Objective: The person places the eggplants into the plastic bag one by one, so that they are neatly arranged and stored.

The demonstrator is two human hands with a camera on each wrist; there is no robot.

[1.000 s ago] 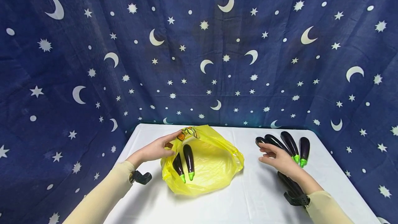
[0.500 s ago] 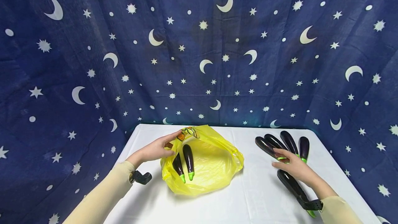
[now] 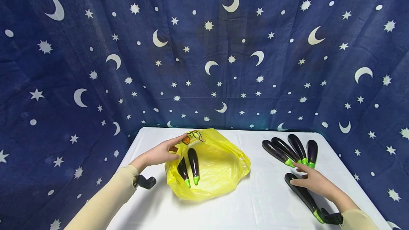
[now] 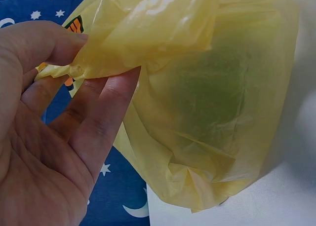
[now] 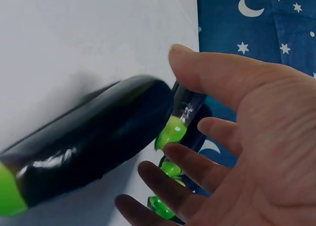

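Observation:
My left hand pinches the rim of a yellow plastic bag between thumb and fingers, and the bag's mouth gapes toward me. Inside it, near its left wall, lie two dark eggplants, one clearly visible and another partly covered by yellow film. My right hand hovers over the near eggplant, holding nothing. In the right wrist view its fingers are spread and slightly bent, apart from that eggplant. Several more eggplants lie fanned out just beyond this hand, green caps toward me.
A white-covered table carries everything. Behind and beside it hangs a dark blue cloth with moons and stars. The table's right edge runs close to the right forearm.
My right hand has moved right and toward me, from the fanned eggplants to the near one, which is uncovered more. My left hand and the bag have stayed still.

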